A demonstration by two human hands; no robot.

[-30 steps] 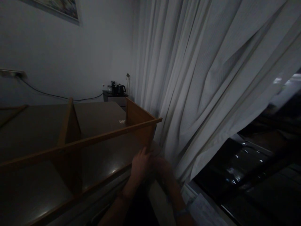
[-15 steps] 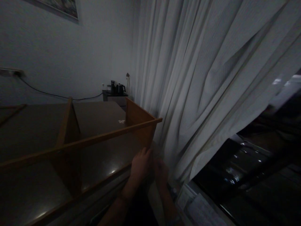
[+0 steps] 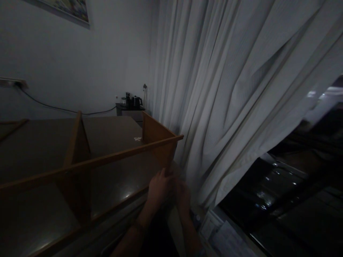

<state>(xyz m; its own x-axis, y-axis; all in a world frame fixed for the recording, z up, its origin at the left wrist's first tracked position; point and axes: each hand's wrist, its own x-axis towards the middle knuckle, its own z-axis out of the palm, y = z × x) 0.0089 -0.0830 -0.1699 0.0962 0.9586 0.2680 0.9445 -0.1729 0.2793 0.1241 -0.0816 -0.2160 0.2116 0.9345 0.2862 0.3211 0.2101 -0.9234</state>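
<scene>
A wooden shelf frame (image 3: 122,153) with upright divider boards stands on the left, in dim light. My left hand (image 3: 160,185) is at its near right corner, fingers curled against the end board (image 3: 163,154). Close beside it, my right hand (image 3: 182,194) is closed, its fingertips meeting those of the left. Whatever lies between the fingers is too dark and small to make out.
A pale curtain (image 3: 209,92) hangs along the right, close to the hands. Below it are papers (image 3: 230,239) and a dark window area (image 3: 281,192). A black kettle (image 3: 136,102) stands on a small cabinet (image 3: 131,113) in the far corner. A cable (image 3: 53,109) runs along the wall.
My right hand has shifted slightly up and closer to the left hand. The left hand stays at the same corner. The view has moved only a little.
</scene>
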